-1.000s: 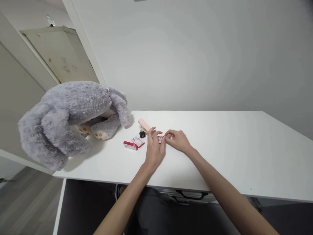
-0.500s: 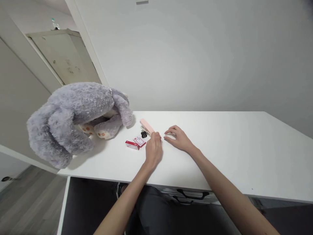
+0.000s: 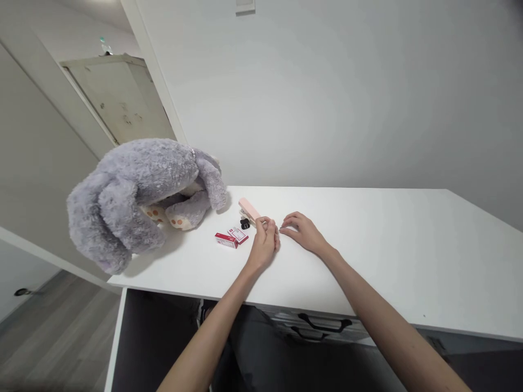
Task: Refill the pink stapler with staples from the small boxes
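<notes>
A pink stapler (image 3: 248, 208) lies slanted on the white tabletop, its near end hidden by my left hand (image 3: 265, 244). The fingers of that hand are curled closed around this end. Just to the right, my right hand (image 3: 304, 233) pinches a tiny, thin, dark strip (image 3: 282, 227) between thumb and fingertips, close to the left fingers. Left of the stapler sits a small black object (image 3: 245, 224), perhaps a staple remover. Two small red-and-white boxes, one flat (image 3: 238, 235) and one on its side (image 3: 226, 240), rest against each other nearby.
A large grey-lilac plush toy (image 3: 143, 169) is slumped over the table's left end. The white table (image 3: 368, 250) meets a wall (image 3: 318, 98) at the back. Drawers with dark handles (image 3: 324, 323) are below the front edge. A worn cabinet (image 3: 118, 98) stands beyond, at left.
My left fingers have curled upward and inward at the stapler's end. The right thumb and fingertips have come together on the thin strip. The whole view has shifted slightly.
</notes>
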The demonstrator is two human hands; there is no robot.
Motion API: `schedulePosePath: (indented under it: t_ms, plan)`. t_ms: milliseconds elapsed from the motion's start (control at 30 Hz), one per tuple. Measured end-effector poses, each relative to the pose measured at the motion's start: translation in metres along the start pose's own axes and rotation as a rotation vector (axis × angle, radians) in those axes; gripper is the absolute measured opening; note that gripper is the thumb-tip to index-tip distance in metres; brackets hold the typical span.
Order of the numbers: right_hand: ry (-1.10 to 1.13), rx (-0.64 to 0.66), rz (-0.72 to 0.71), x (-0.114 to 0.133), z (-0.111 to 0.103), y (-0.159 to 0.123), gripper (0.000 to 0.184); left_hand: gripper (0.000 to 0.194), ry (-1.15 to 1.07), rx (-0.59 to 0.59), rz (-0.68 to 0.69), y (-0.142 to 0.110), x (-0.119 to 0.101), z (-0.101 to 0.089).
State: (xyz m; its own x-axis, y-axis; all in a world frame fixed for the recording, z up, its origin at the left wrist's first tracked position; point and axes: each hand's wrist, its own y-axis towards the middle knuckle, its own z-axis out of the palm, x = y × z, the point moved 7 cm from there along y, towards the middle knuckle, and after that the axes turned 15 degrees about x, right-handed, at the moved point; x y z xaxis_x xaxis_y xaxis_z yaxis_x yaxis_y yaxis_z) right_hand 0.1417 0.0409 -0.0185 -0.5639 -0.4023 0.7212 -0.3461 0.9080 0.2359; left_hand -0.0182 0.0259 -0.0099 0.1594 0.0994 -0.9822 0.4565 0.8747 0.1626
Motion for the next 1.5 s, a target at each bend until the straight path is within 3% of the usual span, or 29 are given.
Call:
schedulePosePath:
  t_ms: [100, 200, 367, 500, 600, 733, 867, 1000, 1133, 1333, 1500]
  plan:
    - [0.007, -0.007, 0.017, 0.000, -0.001, -0.001, 0.021, 0.052, -0.041, 0.074, -0.005, 0.004, 0.002, 0.002]
    - [0.030, -0.040, 0.029, 0.001, -0.004, -0.001, 0.023, 0.056, -0.083, 0.049, -0.017, 0.006, 0.003, -0.004]
    - [0.288, -0.097, 0.096, -0.002, -0.008, 0.000, 0.032, 0.059, -0.136, -0.038, -0.032, 0.009, 0.005, -0.013]
    - [0.531, -0.095, 0.184, -0.008, -0.008, 0.000, 0.043, 0.055, -0.013, -0.154, -0.035, 0.007, 0.004, -0.023]
    - [0.637, -0.123, 0.174, -0.010, -0.011, 0.000, 0.047, 0.052, 0.070, -0.279, 0.023, 0.004, -0.002, -0.031]
    - [0.779, -0.120, 0.117, -0.008, -0.011, 0.001, 0.047, 0.052, 0.049, -0.287, 0.017, 0.003, -0.004, -0.031]
    - [0.912, -0.006, 0.061, 0.002, -0.005, 0.002, 0.043, 0.052, 0.071, -0.343, 0.048, 0.001, -0.009, -0.035]
    - [1.010, 0.212, 0.056, 0.014, 0.007, -0.001, 0.039, 0.052, 0.216, -0.465, 0.081, -0.006, -0.016, -0.041]
    - [1.054, 0.361, 0.052, 0.022, 0.015, -0.005, 0.044, 0.047, 0.312, -0.449, 0.093, -0.011, -0.022, -0.034]
    - [1.087, 0.470, 0.054, 0.034, 0.018, -0.009, 0.052, 0.046, 0.406, -0.466, 0.109, -0.017, -0.030, -0.030]
    - [1.107, 0.478, 0.040, 0.040, 0.018, -0.009, 0.047, 0.053, 0.175, -0.474, 0.017, -0.013, -0.017, -0.037]
